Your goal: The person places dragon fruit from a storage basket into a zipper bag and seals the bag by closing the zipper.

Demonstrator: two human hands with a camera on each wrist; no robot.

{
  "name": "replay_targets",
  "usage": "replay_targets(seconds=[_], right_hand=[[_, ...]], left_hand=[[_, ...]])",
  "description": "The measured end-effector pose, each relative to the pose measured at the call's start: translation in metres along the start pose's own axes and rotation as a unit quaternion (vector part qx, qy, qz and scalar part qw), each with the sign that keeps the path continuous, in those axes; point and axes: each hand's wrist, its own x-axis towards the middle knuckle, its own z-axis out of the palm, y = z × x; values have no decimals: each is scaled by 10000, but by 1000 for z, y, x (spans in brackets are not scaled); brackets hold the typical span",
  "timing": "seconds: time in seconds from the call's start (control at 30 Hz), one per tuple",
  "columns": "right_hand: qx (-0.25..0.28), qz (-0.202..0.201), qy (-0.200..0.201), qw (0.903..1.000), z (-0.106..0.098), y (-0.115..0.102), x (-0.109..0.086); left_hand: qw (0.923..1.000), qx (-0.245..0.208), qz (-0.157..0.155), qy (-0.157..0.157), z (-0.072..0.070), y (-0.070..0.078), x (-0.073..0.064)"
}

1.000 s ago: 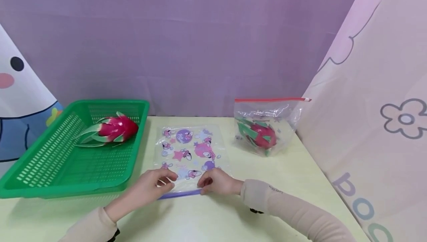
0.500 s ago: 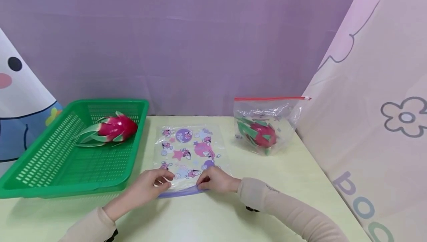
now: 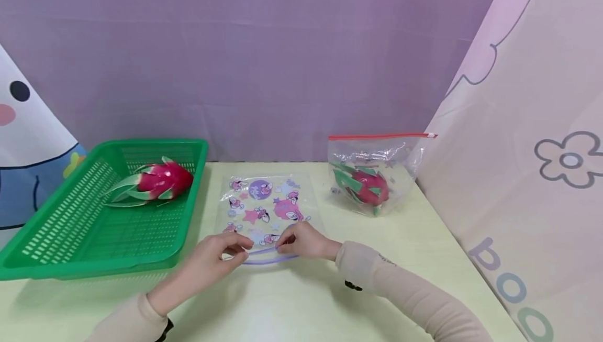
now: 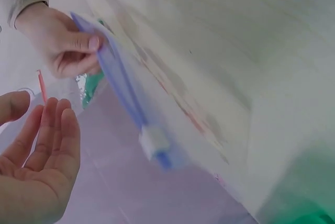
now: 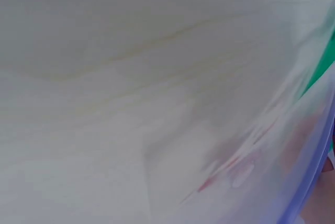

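Observation:
A clear zip bag (image 3: 251, 216) printed with pink and purple cartoon figures lies flat in the middle, its purple zip edge (image 3: 270, 262) towards me. My right hand (image 3: 303, 241) pinches that edge near its right part, and the edge bows up off the table. In the left wrist view the right hand (image 4: 63, 43) has its thumb on the purple strip, and a white slider (image 4: 154, 141) sits near the strip's other end. My left hand (image 3: 221, 253) is beside the left end of the edge, thumb apart from loosely bent fingers (image 4: 68, 135), with nothing between them.
On the left, a green plastic basket (image 3: 200, 174) holds a dragon fruit (image 3: 167, 179). At the back right stands a red-topped zip bag (image 3: 405, 158) with another dragon fruit (image 3: 369, 186) inside. A purple curtain (image 3: 282, 69) closes off the back, a printed pale sheet (image 3: 509, 148) the right.
My right hand has lifted the purple zip edge and drawn it slightly away from me; two purple lines now show apart there. The left hand has shifted slightly right.

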Motion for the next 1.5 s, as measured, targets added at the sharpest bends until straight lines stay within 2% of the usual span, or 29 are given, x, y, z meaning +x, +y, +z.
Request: replay_targets(seconds=[0.1, 0.37, 0.5, 0.6, 0.73, 0.83, 1.03, 1.2, 1.3, 1.4, 1.5], right_hand=[[91, 135, 169, 9997, -4, -4, 1], [431, 215, 578, 9972, -18, -15, 3], [596, 384, 880, 9936, -20, -23, 4], [759, 544, 1194, 9884, -16, -30, 5], [1082, 668, 1586, 9791, -7, -38, 7], [1277, 691, 1797, 9729, -1, -45, 7], [1376, 579, 1967, 9690, 6, -57, 9], [1746, 732, 1951, 9623, 9, -63, 13], [1741, 836, 2013, 9603, 10, -64, 15], [1697, 889, 2045, 9599, 8, -64, 16], [1600, 892, 2064, 9612, 4, -65, 17]], left_hand=[[9998, -104, 134, 46, 3, 2, -1], [9989, -197, 96, 417, 4, 1, -2], [9986, -239, -190, 428, 6, -3, 2], [9950, -371, -521, 767, 8, -7, 9], [9827, -735, -910, 1438, 9, -11, 20], [9743, -967, -1165, 1666, 9, -11, 27], [9629, -1328, -1588, 1731, 11, -10, 37], [9526, -1845, -1764, 1656, 12, -12, 43], [9444, -2198, -1863, 1583, 11, -12, 44], [9339, -2601, -1928, 1516, 10, -10, 45], [9176, -3024, -2070, 1539, 10, -8, 47]])
